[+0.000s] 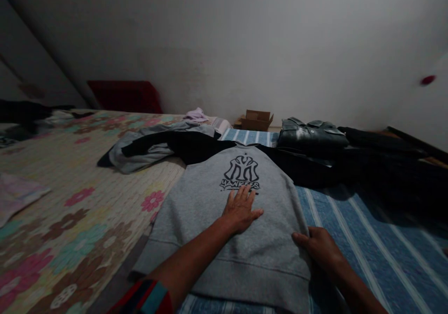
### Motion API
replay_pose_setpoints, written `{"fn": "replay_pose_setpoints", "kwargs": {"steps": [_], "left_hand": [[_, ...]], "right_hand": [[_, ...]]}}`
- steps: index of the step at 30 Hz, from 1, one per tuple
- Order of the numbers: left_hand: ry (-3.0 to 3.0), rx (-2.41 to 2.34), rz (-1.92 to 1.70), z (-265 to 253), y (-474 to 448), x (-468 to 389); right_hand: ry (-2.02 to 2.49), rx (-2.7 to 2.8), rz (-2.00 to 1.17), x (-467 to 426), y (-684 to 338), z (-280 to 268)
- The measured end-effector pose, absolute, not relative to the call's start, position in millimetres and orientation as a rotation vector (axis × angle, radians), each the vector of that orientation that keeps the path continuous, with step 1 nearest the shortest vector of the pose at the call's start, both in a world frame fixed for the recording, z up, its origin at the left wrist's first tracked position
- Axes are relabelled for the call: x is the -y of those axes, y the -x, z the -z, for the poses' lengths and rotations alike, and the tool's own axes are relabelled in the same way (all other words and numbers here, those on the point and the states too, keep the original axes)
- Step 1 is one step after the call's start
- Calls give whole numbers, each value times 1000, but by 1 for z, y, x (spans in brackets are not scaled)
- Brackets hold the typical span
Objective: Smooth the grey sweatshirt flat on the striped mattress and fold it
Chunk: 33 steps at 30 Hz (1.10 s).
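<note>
A grey sweatshirt [206, 197] with black sleeves and a dark printed logo lies spread out, its hem towards me. My left hand [241, 209] rests flat on its front, just below the print, with the fingers stretched out. At the lower right side edge, my right hand [320, 248] pinches the fabric, thumb on top and the other fingers partly hidden beneath. One black sleeve reaches left across a crumpled grey garment [143, 157]. The other sleeve runs right, towards dark clothing.
Under the sweatshirt are a blue striped sheet [350, 230] and a floral bedspread [80, 216]. A folded dark jacket [311, 134] sits at the back right, near an open cardboard box [257, 120]. Dark clothes [392, 178] lie at right; a red object [124, 94] leans by the wall.
</note>
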State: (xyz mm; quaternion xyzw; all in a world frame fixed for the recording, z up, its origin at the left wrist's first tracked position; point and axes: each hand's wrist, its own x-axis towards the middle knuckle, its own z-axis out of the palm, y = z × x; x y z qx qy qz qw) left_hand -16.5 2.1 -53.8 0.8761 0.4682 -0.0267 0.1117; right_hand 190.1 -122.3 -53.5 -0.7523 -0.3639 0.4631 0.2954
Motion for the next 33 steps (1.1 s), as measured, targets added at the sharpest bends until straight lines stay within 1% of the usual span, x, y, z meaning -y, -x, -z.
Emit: {"fn": "replay_pose_setpoints", "kwargs": {"steps": [6, 8, 11, 14, 16, 18, 22, 24, 27, 30, 33], "left_hand": [[-2543, -1438, 54, 54, 29, 14], [-2549, -1441, 29, 56, 31, 17], [-2549, -1437, 9, 60, 32, 17], [-2552, -1426, -9, 63, 31, 16], [-2561, -1427, -20, 65, 31, 15], [-2573, -1433, -20, 66, 31, 16], [-2588, -1419, -19, 63, 33, 16], [-2573, -1381, -48, 59, 35, 14], [-2529, -1321, -116, 47, 45, 8], [-2538, -1373, -233, 31, 70, 5], [-2596, -1584, -348, 14, 109, 8]], "right_hand": [[2095, 1136, -1173, 121, -191, 54], [2146, 1245, -1091, 123, -193, 54], [2272, 1448, -745, 128, -195, 49], [2413, 1535, -391, 128, -186, 38], [2335, 1653, -232, 122, -169, 29], [2118, 1870, -115, 112, -147, 26], [1808, 2270, -166, 92, -109, 43], [1821, 2286, -129, 90, -102, 60], [1837, 2309, -157, 93, -102, 77], [1871, 2326, -233, 95, -104, 76], [1910, 2333, -314, 94, -103, 66]]}}
